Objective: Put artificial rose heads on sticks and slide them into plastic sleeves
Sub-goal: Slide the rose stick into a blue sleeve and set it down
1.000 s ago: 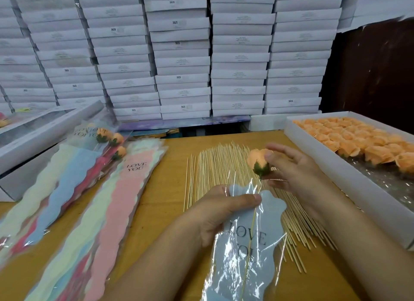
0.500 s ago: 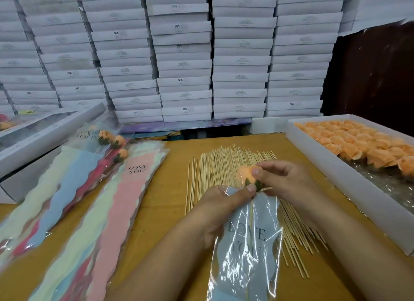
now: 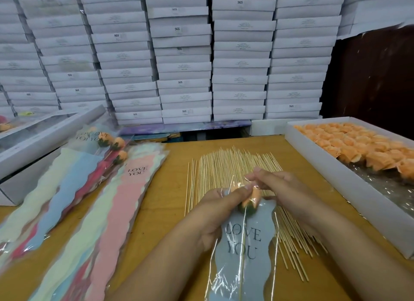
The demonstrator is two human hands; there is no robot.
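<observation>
An orange rose head (image 3: 252, 199) on a thin wooden stick sits inside the mouth of a grey-blue plastic sleeve (image 3: 243, 251) printed LOVE YOU. My left hand (image 3: 215, 213) grips the sleeve's upper left edge, thumb across the top by the rose. My right hand (image 3: 277, 188) pinches the clear plastic at the sleeve's mouth over the rose. The stick runs down the sleeve's middle. A spread of bare sticks (image 3: 233, 173) lies on the table under both hands.
A white box (image 3: 336, 179) of orange rose heads (image 3: 363, 146) stands at the right. Piles of coloured sleeves (image 3: 107, 211) lie at the left, with three sleeved roses (image 3: 116, 143) on them. White boxes (image 3: 183, 54) are stacked behind the wooden table (image 3: 165, 202).
The rose on its stick has gone down from above the sleeve into its mouth. My right hand moved down and left with it and now pinches the plastic.
</observation>
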